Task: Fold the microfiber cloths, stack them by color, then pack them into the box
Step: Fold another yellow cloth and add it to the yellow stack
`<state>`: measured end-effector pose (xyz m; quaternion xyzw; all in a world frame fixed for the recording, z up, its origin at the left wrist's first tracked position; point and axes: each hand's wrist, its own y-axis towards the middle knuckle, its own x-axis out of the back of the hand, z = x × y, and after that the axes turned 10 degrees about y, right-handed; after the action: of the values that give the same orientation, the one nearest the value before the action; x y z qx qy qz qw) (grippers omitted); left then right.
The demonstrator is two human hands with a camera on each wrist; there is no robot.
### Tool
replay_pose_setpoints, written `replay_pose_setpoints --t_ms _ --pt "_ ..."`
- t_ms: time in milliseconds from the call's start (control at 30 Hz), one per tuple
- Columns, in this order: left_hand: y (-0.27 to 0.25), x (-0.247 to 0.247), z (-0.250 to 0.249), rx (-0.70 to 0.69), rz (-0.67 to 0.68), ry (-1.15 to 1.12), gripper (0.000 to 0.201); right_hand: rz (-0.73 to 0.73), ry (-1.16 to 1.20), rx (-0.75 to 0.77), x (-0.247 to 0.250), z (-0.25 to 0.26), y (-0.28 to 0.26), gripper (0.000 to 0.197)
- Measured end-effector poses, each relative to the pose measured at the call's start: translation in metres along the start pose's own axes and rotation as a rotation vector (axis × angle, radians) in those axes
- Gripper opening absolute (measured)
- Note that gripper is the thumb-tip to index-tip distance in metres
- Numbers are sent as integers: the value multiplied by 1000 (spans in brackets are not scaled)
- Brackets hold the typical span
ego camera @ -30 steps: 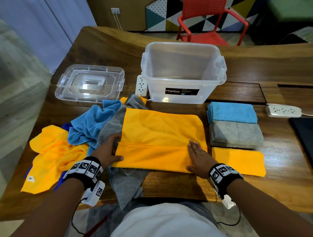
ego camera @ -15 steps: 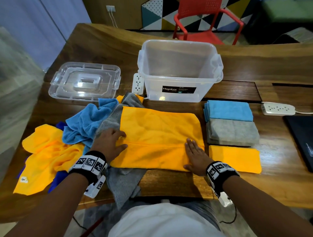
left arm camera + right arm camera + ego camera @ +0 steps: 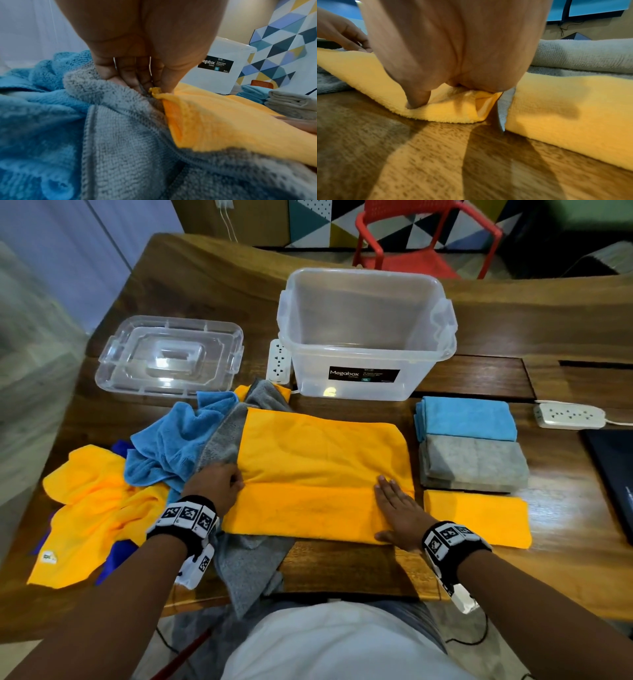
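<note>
Wooden bench point(image 3: 479, 337), long, carrying all items; clear plastic box point(image 3: 366, 337) at the far middle, nothing in it, its lid point(image 3: 171, 357) lying apart to the left; loose heap of unfolded cloths point(image 3: 102, 501) at the left, yellow, blue and grey tangled together; yellow cloth point(image 3: 322, 470) spread at front centre, partly over a grey cloth point(image 3: 246, 566), its near strip turned up over itself with a crease line running side to side; three folded lots at the right, blue stack point(image 3: 467, 419) farthest, grey stack point(image 3: 474, 462) next, single folded yellow piece point(image 3: 476, 517) nearest, each just beside its neighbour; right hand point(image 3: 399, 513) laid flat with straight fingers on the right end of the folded strip, as half a second ago; left hand point(image 3: 215, 486) now further onto the left end of the crease than a second ago, thumb and fingers pinching the yellow corner in the wrist view; judged: first fold set, second fold about to follow, packing not begun; white power strips point(image 3: 568, 416) at right and beside the box
</note>
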<state>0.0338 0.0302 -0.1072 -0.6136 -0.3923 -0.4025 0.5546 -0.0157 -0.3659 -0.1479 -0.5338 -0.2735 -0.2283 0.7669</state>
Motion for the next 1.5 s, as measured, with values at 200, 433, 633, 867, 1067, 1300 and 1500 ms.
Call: replay_pose_setpoints --t_ms 200,433,633,867,1067,1300,1500 --pt "-1 -4 0 14 -47 -14 11 -18 22 32 -1 -2 0 108" --pt "3 7 -2 1 14 -40 16 -75 99 32 7 1 -5 107" --pt "30 41 -18 -30 -115 -219 14 -347 341 21 65 5 14 52" --pt "99 49 -28 129 -83 -132 35 -500 323 -147 122 -11 66 57" --pt "125 41 -17 130 -60 -68 51 -388 299 -210 132 -28 85 53" --pt "125 50 -23 77 -102 -163 36 -430 280 -198 137 -27 86 44" --pt "125 46 -28 10 18 -35 47 -535 329 -163 135 -22 71 26"
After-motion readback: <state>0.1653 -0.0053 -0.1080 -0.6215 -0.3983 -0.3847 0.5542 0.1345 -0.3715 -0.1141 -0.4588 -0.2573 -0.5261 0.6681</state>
